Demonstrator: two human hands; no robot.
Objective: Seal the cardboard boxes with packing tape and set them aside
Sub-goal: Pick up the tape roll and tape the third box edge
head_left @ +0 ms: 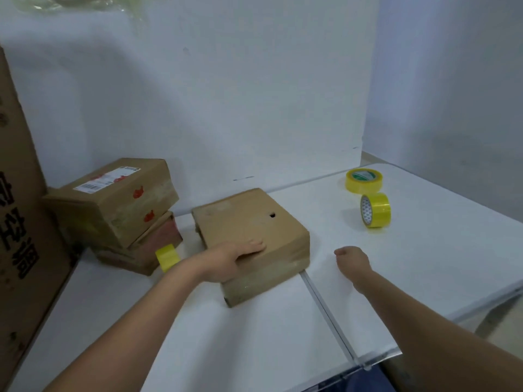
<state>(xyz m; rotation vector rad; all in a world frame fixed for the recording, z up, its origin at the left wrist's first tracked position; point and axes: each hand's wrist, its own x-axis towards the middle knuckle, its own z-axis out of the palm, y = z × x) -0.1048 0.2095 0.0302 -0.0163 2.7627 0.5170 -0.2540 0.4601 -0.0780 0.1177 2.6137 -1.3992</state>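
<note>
A flat brown cardboard box (249, 224) with a small hole in its top lies in the middle of the white table (424, 264). My left hand (235, 258) rests on the box's near left corner, fingers straight across the top and thumb down the side. My right hand (353, 258) hovers over the table just right of the box, fingers curled in, holding nothing. Two yellow tape rolls sit at the far right: one flat (363, 181), one on its edge (375, 210). A third yellow roll (167, 257) shows behind my left wrist.
Two cardboard boxes are stacked at the left, the upper one (113, 196) bearing a shipping label and red marks, the lower one (141, 250) under it. A tall printed carton (19, 222) stands at the far left. White wall panels close the back. A seam (325, 312) splits the tabletop.
</note>
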